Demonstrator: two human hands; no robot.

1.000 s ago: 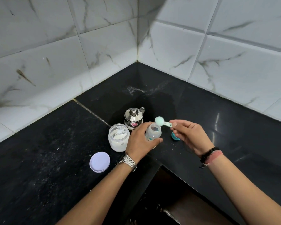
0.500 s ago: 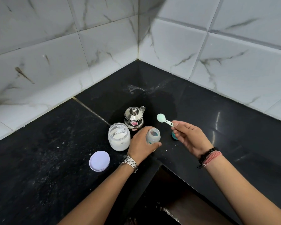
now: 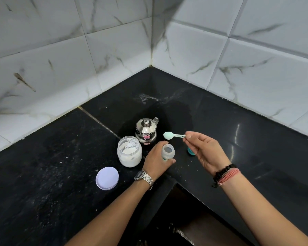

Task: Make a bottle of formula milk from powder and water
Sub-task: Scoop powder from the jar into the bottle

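Two hands work at the black bench [image 3: 256, 139]: the left hand [image 3: 156, 157] wraps the upright, open baby bottle [image 3: 168, 151] while the right hand [image 3: 205, 150] pinches a mint scoop [image 3: 169, 135], its handle pointing right, bowl just beyond the bottle's mouth.

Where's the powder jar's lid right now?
The white lid lies flat on the black counter, left of the left hand and in front of the open powder jar.

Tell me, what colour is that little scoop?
Pale mint green. The scoop, pinched by the right hand, shows clearly in the head view, the only one.
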